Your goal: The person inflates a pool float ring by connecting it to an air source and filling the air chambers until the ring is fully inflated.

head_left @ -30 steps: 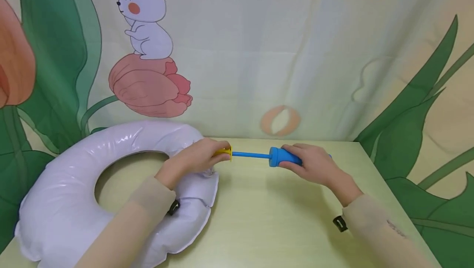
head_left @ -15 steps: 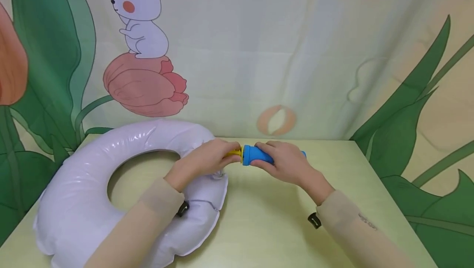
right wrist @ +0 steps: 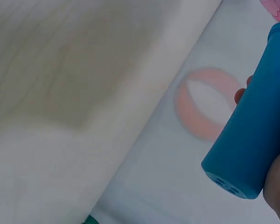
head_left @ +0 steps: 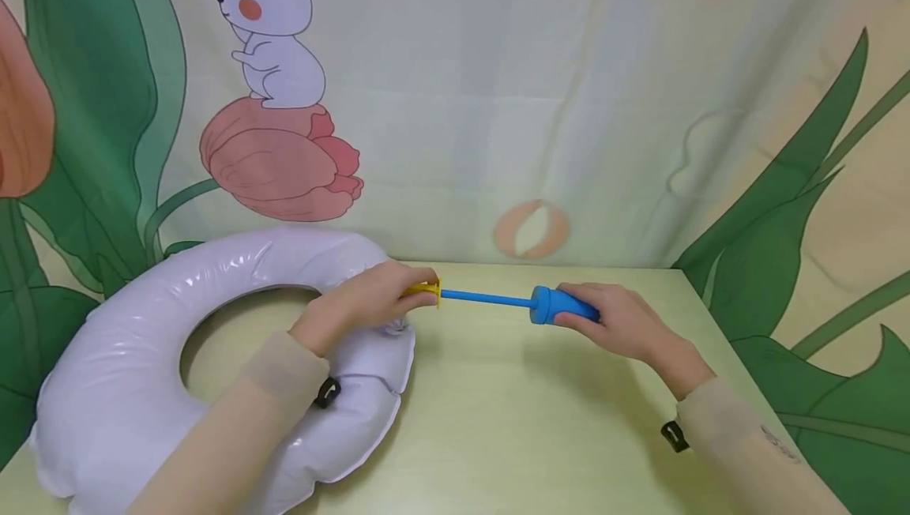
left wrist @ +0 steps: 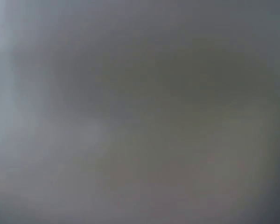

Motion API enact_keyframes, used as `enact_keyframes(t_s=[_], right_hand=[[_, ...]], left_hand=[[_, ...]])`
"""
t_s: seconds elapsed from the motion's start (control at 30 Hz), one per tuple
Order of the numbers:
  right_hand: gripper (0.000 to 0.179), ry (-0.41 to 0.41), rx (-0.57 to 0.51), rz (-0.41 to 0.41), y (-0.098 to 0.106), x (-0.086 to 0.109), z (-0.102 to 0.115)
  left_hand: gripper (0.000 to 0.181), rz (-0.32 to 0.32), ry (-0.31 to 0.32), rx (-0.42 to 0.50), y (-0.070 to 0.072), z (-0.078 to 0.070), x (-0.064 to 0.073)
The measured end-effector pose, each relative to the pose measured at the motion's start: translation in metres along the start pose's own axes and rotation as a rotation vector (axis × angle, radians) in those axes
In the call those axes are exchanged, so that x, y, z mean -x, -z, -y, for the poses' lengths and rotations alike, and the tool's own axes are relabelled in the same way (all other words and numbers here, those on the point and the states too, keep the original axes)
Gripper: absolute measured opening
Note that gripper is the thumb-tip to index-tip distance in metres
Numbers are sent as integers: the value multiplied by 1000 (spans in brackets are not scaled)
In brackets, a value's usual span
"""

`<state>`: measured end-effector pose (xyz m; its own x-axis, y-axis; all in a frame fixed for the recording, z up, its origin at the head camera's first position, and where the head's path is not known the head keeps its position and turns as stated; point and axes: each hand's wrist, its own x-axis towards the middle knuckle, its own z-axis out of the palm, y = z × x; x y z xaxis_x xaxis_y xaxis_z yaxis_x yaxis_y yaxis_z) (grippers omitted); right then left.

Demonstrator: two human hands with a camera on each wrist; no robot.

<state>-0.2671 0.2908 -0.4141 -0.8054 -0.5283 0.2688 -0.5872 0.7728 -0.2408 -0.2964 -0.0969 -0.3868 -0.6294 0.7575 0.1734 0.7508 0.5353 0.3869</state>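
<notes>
A blue hand pump [head_left: 546, 306] is held level above the table, its thin blue rod [head_left: 486, 298] drawn well out of the barrel. My left hand [head_left: 366, 294] grips the yellow handle [head_left: 429, 289] at the rod's left end. Round the blue barrel [right wrist: 252, 116], my right hand [head_left: 626, 317] keeps its fingers curled; the right wrist view shows small holes in one end of it. A white inflatable swim ring [head_left: 107, 365] lies on the left, partly behind my left hand and forearm. The left wrist view is only a grey blur.
The pale yellow-green table [head_left: 469, 436] spans the front, its right edge running down toward the lower right. Behind it hangs a curtain [head_left: 441, 104] printed with a rabbit, tulips and leaves. A black clip [head_left: 674, 436] sits at my right sleeve.
The rod was out, then pushed fully in with the handle against the barrel half a second ago. Now my hands are apart again and the rod is out.
</notes>
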Motion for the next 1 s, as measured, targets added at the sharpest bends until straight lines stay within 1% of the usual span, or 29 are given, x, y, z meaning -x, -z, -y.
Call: enact_keyframes(t_s=[0.1,0.2,0.27,0.4,0.53,0.6,0.67,0.73,0.8,0.9,1.0], right_hand=[[57,13,23,-8,-5,-2,2],[57,47,56,-17,-10,-10,14],[56,67,74,-26,-13,-18,23],[53,113,95,-41,-15,-36,45],[50,169,84,-62,-17,-53,66],[50,188,86,-69,-19,-58,73],[50,187,87,-64,-20,-61,76],[52,171,83,-40,-21,-60,75],[55,141,68,-6,-20,-55,70],[60,96,32,39,-13,-44,55],[63,58,-6,49,-2,-31,36]], left_hand=[[13,-5,-26,-2,-2,0,0],[11,-13,-52,-5,-6,-2,-3],[10,-22,-53,-2,-7,-5,-4],[11,-34,-46,-9,-8,-15,-7],[14,-40,-30,-17,-9,-23,-11],[14,-36,-14,-16,-9,-25,-12],[14,-28,-1,-11,-9,-25,-12],[14,-17,7,-4,-9,-24,-11],[16,-3,17,5,-8,-23,-8],[18,10,23,8,-4,-19,-3],[16,8,27,2,2,-16,2]])
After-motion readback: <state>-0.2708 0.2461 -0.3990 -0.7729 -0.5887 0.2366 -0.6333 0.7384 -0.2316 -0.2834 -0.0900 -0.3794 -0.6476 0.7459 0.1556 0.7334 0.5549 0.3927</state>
